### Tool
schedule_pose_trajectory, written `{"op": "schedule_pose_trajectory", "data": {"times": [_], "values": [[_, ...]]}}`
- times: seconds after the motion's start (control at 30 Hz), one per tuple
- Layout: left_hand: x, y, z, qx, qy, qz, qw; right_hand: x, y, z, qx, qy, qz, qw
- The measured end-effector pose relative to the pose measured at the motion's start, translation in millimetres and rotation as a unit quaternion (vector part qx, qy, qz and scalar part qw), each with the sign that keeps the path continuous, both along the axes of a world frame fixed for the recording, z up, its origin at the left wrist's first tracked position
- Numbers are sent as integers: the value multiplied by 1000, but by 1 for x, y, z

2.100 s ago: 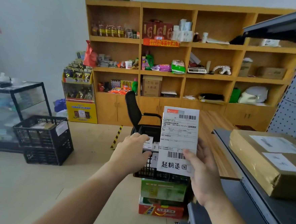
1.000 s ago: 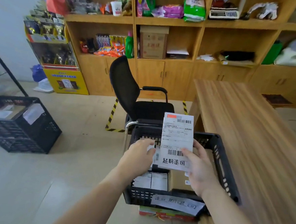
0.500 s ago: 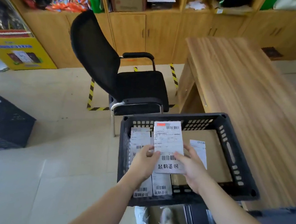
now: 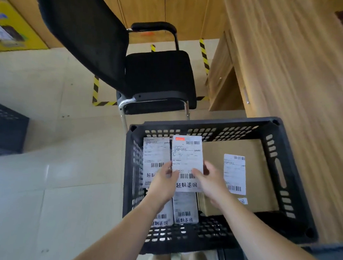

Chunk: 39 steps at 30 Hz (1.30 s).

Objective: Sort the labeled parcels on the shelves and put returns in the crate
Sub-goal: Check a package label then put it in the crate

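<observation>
Left hand (image 4: 164, 182) and right hand (image 4: 209, 181) pinch a labeled parcel (image 4: 187, 157) by its side edges over the crate (image 4: 207, 123). It looks light and probably floppy.

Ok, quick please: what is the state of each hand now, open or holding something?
The left hand pinches the left edge of the white labelled parcel, over the black crate.
The right hand pinches its right edge.

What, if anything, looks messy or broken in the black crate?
Nothing stands out. White labeled parcels lie flat in the crate beside a cardboard box. The left hand and right hand hold another parcel above them.
</observation>
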<state>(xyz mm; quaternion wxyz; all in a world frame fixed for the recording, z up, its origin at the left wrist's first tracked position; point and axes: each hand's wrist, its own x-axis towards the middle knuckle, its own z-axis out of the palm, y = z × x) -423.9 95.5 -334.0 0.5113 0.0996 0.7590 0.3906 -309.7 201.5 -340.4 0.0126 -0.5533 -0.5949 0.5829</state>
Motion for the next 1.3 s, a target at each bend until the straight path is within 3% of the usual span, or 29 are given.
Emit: {"op": "schedule_pose_trajectory", "data": {"times": [0.47, 0.7, 0.77, 0.87, 0.97, 1.3], "values": [[-5, 9, -27, -21, 136, -3, 990, -11, 9, -27, 136, -68, 34, 988], [-10, 1, -25, -69, 189, -92, 975, -11, -4, -29, 186, -101, 119, 970], [-11, -8, -23, -73, 244, -132, 958, -6, -10, -29, 201, -103, 150, 962], [-14, -19, -28, -116, 351, -246, 896, -7, -16, -29, 240, -104, 223, 939], [-16, -23, -34, -168, 355, -335, 857, -11, -18, -36, 251, -101, 313, 910], [-22, -27, -47, -155, 355, -331, 861, -12, -17, -43, 265, -123, 385, 875]]}}
